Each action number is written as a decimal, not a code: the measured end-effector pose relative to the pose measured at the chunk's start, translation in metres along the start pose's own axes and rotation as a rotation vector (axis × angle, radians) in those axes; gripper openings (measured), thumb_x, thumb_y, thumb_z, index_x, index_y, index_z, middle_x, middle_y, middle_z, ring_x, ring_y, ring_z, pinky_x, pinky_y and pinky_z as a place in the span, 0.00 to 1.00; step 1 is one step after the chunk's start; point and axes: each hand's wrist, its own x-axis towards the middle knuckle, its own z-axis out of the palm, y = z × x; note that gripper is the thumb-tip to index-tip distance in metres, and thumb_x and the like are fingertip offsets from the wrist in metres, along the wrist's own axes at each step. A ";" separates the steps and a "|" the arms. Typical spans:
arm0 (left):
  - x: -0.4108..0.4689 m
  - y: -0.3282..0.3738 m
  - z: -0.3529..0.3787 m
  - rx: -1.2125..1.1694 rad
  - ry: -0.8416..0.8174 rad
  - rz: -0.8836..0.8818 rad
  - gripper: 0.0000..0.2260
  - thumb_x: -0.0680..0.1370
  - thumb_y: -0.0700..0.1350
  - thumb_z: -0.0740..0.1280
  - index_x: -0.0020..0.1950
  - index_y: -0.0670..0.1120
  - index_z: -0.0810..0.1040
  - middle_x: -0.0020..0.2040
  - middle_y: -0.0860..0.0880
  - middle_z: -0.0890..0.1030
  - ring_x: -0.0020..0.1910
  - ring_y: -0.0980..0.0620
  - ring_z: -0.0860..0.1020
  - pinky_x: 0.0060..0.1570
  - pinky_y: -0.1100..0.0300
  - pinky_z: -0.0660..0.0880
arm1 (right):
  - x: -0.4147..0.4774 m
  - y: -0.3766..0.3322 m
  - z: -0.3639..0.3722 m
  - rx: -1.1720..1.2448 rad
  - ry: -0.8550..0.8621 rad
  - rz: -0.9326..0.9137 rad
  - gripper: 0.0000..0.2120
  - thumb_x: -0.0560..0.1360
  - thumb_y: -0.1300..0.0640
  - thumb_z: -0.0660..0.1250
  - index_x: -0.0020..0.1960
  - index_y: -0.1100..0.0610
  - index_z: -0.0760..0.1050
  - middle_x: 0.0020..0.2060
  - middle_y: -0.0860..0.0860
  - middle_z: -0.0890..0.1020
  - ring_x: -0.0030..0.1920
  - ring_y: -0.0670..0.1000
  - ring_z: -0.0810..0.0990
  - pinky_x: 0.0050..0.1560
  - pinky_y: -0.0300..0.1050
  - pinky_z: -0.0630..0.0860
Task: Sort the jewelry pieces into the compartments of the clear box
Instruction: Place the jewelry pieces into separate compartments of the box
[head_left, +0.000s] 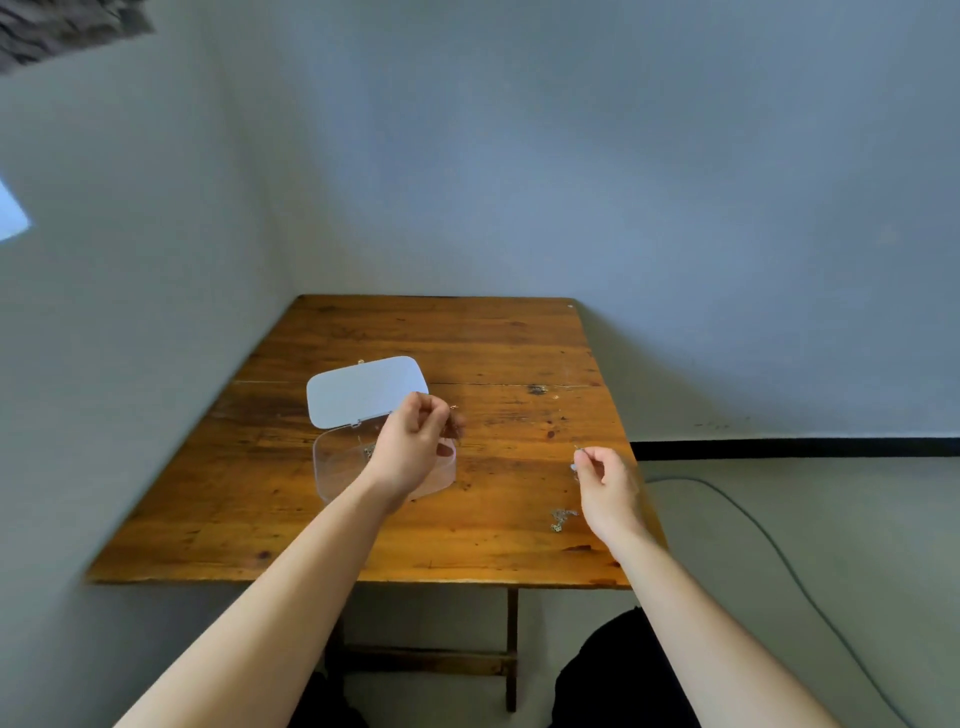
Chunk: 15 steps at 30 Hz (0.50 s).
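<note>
The clear box (337, 467) sits open on the wooden table (249, 499), its lid (363, 389) tilted back. A small silver piece (369, 450) lies inside it. My left hand (413, 447) hovers over the box's right half, fingers pinched on a thin gold piece (454, 408). My right hand (605, 486) is near the table's right edge, pinching a small pale jewelry piece (575, 466). A silver chain (561, 518) lies on the table just left of my right wrist.
The table stands in a corner, walls at its left and back. Its right edge is beside my right hand. A grey cable (769, 535) runs over the floor to the right. Tiny bits (555, 397) lie on the far right of the table.
</note>
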 end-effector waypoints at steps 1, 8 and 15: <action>0.002 0.003 -0.009 -0.022 0.040 0.004 0.07 0.84 0.42 0.59 0.53 0.40 0.74 0.48 0.43 0.84 0.46 0.47 0.82 0.47 0.51 0.80 | 0.000 -0.004 0.003 0.035 0.002 0.004 0.13 0.83 0.48 0.60 0.62 0.53 0.76 0.54 0.50 0.81 0.47 0.44 0.78 0.38 0.33 0.69; 0.016 -0.018 -0.050 0.371 0.128 -0.019 0.07 0.79 0.40 0.68 0.56 0.44 0.77 0.49 0.45 0.82 0.47 0.48 0.81 0.48 0.53 0.81 | -0.003 -0.026 0.017 0.147 -0.012 -0.008 0.14 0.83 0.50 0.62 0.62 0.56 0.76 0.52 0.52 0.83 0.52 0.48 0.80 0.44 0.36 0.73; 0.018 -0.054 -0.066 0.878 -0.053 0.074 0.08 0.77 0.41 0.70 0.54 0.48 0.83 0.50 0.51 0.84 0.44 0.56 0.79 0.41 0.67 0.74 | -0.003 -0.044 0.021 0.225 -0.037 -0.046 0.10 0.82 0.51 0.63 0.59 0.54 0.77 0.46 0.46 0.83 0.49 0.47 0.82 0.52 0.48 0.80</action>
